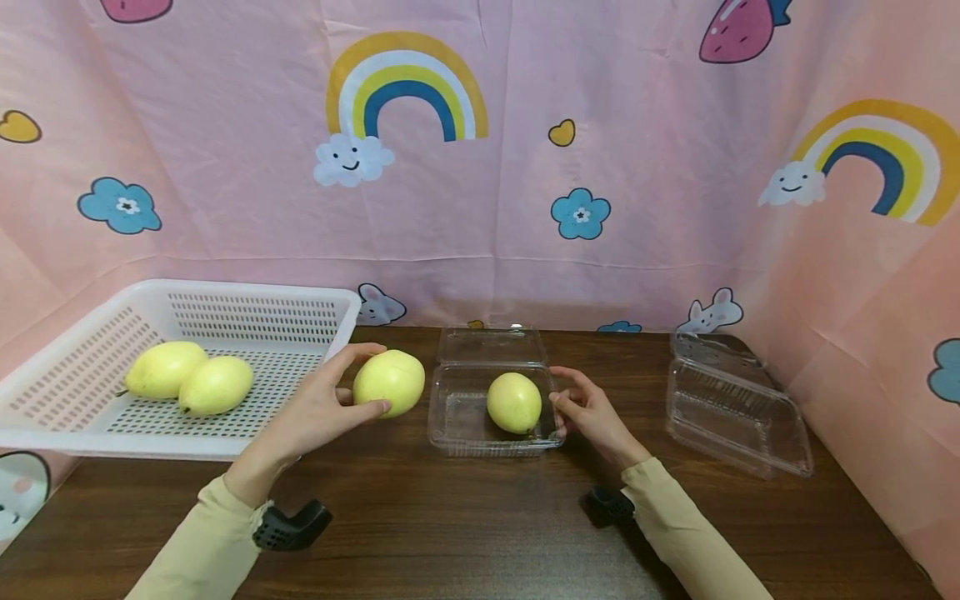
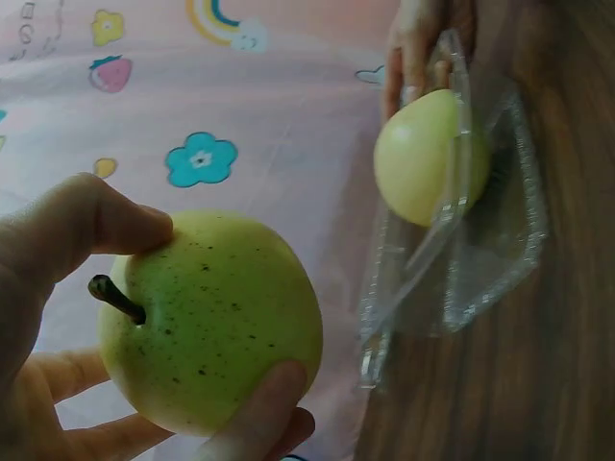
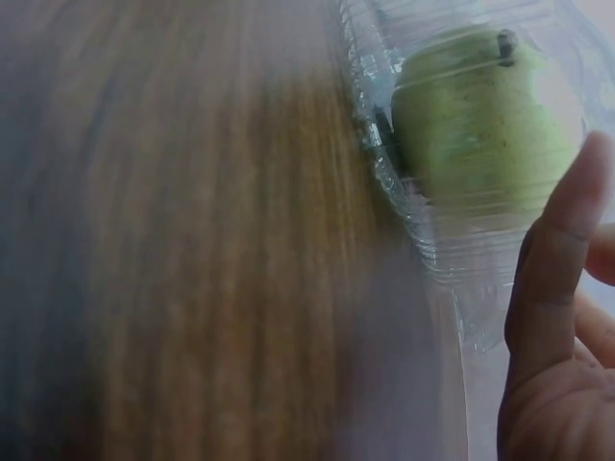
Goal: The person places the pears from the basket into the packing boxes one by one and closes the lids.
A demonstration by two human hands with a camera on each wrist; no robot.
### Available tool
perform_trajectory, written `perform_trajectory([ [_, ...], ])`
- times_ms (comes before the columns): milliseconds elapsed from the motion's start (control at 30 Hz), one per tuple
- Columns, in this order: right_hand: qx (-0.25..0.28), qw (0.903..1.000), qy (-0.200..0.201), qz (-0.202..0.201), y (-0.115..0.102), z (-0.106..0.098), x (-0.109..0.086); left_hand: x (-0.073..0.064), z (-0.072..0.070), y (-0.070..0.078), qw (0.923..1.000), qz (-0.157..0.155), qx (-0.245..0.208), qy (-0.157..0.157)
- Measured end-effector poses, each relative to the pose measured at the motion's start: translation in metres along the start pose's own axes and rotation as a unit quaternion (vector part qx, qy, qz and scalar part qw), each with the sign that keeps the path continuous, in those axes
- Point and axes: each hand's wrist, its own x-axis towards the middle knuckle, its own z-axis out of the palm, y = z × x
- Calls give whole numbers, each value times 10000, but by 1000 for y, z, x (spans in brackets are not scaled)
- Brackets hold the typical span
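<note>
Behind my left grip (image 1: 311, 417) and my right grip (image 1: 596, 421), I record a left sleeve (image 1: 201, 542) and a right sleeve (image 1: 686, 529), both plain pale beige. I note a black, curved left wrist unit (image 1: 279, 531), perforated with small holes, and a black right wrist unit (image 1: 611, 505).

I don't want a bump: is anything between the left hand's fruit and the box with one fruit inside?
No, nothing visible stands between the held fruit and the open box. Its lid is folded back; only its rim could perhaps get bumped.

Screened tabletop nook | pink cloth (image 1: 517, 175) (rainbow-printed) | brown table (image 1: 450, 525) | room type unclear
</note>
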Motion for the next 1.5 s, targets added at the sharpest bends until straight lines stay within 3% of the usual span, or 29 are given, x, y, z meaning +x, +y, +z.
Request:
perform_trajectory([
  [400,28,10000,20,-21,2,1,0,6,27,-15,9996,172,68,220],
  [567,0,10000,18,-50,2,0,0,12,39,-16,9985,282,284,364],
  [900,105,9999,58,13,1,1,0,25,65,-13,9968,540,283,522],
  [1267,76,10000,9,-16,0,0,0,34,86,-5,9872,491,1237,881],
  [1500,128,9999,-17,-29,1,-1,0,41,103,-1,9805,318,1775,779],
])
